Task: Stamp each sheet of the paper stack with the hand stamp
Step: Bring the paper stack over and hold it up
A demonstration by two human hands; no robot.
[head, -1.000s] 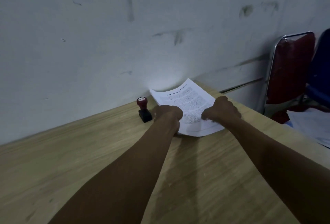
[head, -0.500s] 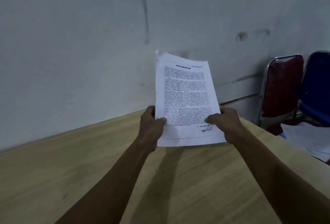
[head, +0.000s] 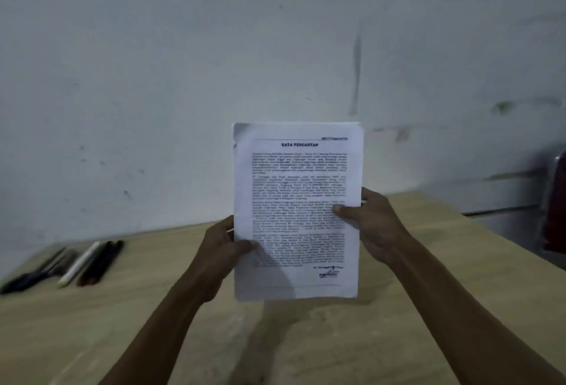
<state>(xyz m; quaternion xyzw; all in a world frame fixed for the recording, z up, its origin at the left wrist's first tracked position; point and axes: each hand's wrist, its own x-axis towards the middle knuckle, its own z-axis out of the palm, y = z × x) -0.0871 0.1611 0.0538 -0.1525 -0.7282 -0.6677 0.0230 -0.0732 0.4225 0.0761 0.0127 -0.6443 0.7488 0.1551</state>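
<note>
The paper stack (head: 295,188), white sheets with printed text and a bold heading on the top page, is held upright in the air above the wooden table (head: 306,348). My left hand (head: 219,254) grips its left edge, thumb on the front page. Higher up on the right edge, my right hand (head: 372,225) grips it too, thumb across the text. The hand stamp is not in view.
Several pens and markers (head: 76,265) lie in a row at the table's far left. A grey scuffed wall (head: 183,78) rises right behind the table. A red chair (head: 556,200) shows at the right edge.
Both hands lifted the paper stack off the table and now hold it upright. The view has swung left, so the stamp left the frame and the pens came in.
</note>
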